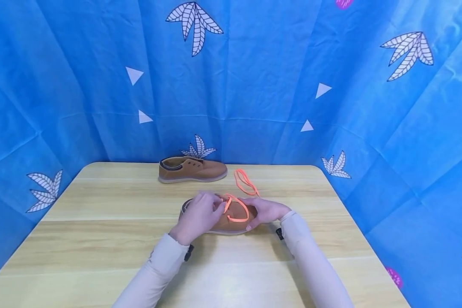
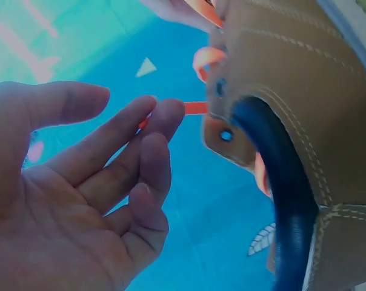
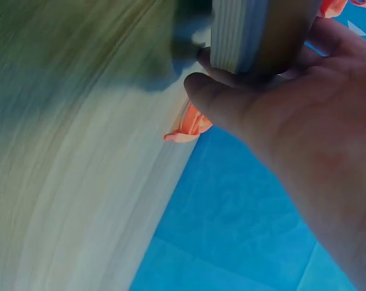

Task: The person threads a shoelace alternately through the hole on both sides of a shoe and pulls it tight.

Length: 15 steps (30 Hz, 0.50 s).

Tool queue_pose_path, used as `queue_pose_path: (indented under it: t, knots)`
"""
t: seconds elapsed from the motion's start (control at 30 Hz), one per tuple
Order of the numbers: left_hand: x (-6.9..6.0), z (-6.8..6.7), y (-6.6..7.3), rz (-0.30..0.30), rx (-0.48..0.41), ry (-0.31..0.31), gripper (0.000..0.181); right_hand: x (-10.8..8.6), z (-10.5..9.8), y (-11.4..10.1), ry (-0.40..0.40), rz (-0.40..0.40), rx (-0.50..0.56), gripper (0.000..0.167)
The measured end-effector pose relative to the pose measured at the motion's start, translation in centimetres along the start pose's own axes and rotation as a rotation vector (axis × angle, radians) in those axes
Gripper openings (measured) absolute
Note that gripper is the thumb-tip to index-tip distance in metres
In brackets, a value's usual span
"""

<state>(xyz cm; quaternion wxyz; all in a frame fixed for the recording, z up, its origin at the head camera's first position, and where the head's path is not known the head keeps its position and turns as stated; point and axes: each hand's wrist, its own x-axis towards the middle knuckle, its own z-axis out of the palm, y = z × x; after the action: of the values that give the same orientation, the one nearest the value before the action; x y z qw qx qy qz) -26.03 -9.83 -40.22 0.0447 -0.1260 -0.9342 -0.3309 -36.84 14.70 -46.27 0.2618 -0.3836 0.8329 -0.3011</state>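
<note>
Pale sleeves [image 1: 165,256] reach in from the near side. Fingertips of the left hand [image 1: 200,216] pinch the orange lace [image 1: 238,220]; the right hand [image 1: 267,210] clasps the near shoe [image 1: 236,229] around its toe. That shoe is mid-table [image 1: 100,239], between the hands. Beyond stands the other shoe [image 1: 205,172], before blue cloth [image 1: 254,64].

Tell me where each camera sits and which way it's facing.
Head: on the head, facing forward and down at the table, near shoe and far shoe; left hand, right hand and sleeves show.
Left wrist: on that wrist, facing the near shoe's collar; left hand shows, plus, seemingly, an edge of the right hand.
Right wrist: on that wrist, facing the near shoe's toe; right hand shows.
Wrist views share the near shoe, orange lace and blue cloth.
</note>
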Motion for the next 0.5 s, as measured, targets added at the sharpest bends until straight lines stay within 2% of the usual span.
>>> queue_pose_path:
  t: [0.1,0.23,0.5]
  knots:
    - [-1.3,-0.3,0.3,0.023,-0.027,-0.060,0.026,-0.1,0.1,-0.3,0.028,0.016,-0.020,0.093]
    - [-3.2,-0.2,0.2,0.009,-0.047,-0.157,0.028,-0.2,0.1,-0.5,0.043,0.045,-0.027,0.094]
    - [-5.8,1.2,-1.5,0.061,-0.145,-0.295,0.042,-0.6,0.4,-0.5,0.066,0.095,-0.040,0.102]
